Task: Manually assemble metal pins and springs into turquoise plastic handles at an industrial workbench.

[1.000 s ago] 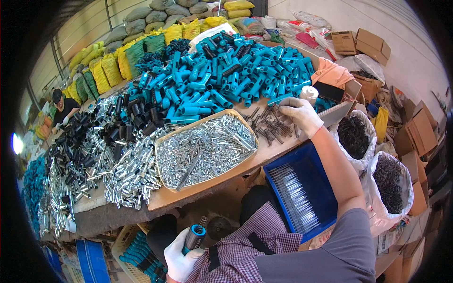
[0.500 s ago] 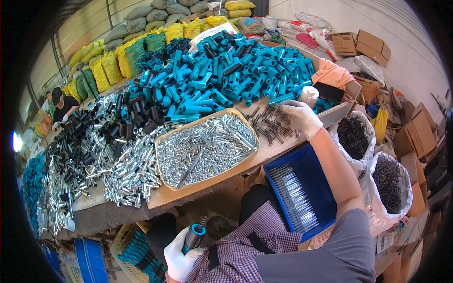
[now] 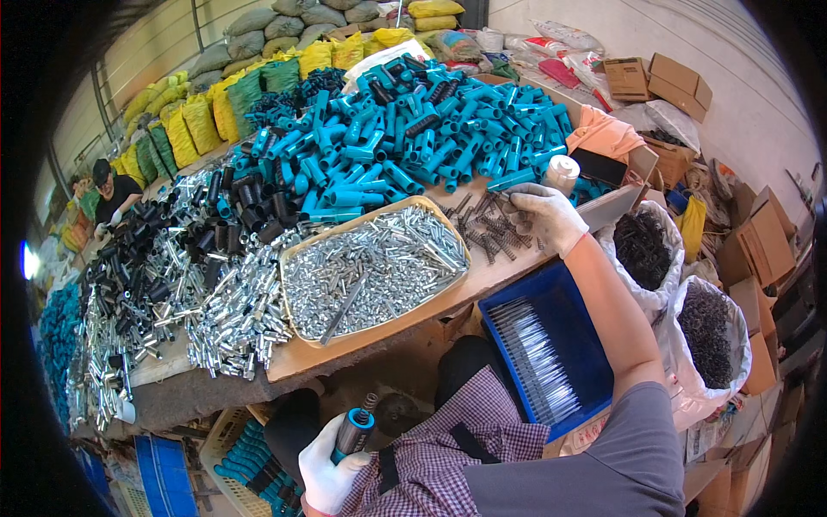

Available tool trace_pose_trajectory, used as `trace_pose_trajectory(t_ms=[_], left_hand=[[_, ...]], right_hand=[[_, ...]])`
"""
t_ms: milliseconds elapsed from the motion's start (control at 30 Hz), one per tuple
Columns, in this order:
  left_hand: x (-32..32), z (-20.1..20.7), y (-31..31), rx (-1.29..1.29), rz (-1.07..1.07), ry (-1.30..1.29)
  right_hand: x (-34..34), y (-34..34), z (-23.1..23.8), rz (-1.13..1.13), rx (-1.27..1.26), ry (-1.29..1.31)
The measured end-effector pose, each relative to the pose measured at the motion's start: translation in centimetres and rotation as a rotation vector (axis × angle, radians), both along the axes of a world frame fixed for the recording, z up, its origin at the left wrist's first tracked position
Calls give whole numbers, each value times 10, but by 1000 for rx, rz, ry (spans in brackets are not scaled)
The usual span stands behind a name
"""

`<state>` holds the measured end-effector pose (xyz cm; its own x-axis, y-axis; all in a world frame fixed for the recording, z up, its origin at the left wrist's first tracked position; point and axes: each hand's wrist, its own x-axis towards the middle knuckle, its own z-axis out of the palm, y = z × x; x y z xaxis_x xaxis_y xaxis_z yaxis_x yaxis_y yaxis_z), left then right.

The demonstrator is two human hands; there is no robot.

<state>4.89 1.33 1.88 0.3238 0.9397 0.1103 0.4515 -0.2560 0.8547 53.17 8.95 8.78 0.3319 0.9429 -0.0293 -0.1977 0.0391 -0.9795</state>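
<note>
My left hand (image 3: 329, 474), in a white glove, is wrapped round a dark grey and teal tool handle (image 3: 354, 432) low in front of me. A coil spring (image 3: 369, 401) sticks up out of the handle's teal-rimmed end. My gloved right hand (image 3: 551, 215) reaches to the worktable, at the edge of a loose pile of dark coil springs (image 3: 493, 234). Its darkened fingertips are bent together among the springs; whether they pinch one is too hard to see. Just behind that hand stands a white round container (image 3: 562, 174).
A rimmed tray (image 3: 460, 285) of small metal pins lies on the table. Beyond it are heaps of teal housings (image 3: 379, 146) and metal tubes (image 3: 237, 323). A blue bin (image 3: 582, 362) holds thin rods. White sacks (image 3: 687, 379) stand at right; a co-worker (image 3: 115, 194) sits far left.
Almost nothing differs: the view has shifted very slightly. My left hand keeps hold of the handle, and my right hand stays at the springs.
</note>
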Motion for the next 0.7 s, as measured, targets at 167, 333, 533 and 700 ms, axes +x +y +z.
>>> trace_pose_trajectory(t_ms=[167,333,533,700], left_hand=[[2,3,-2,0,-2,-5],[4,5,-5,8,38,3],[4,5,-5,34,44,13],[4,5,-6,4,52,1]], right_hand=[[-2,-2,2,-18,21,-28],[-8,-9,10,-27,32,-214],[-10,-12,12,-95,6,-417],[66,-17,12,-448,171,-993]])
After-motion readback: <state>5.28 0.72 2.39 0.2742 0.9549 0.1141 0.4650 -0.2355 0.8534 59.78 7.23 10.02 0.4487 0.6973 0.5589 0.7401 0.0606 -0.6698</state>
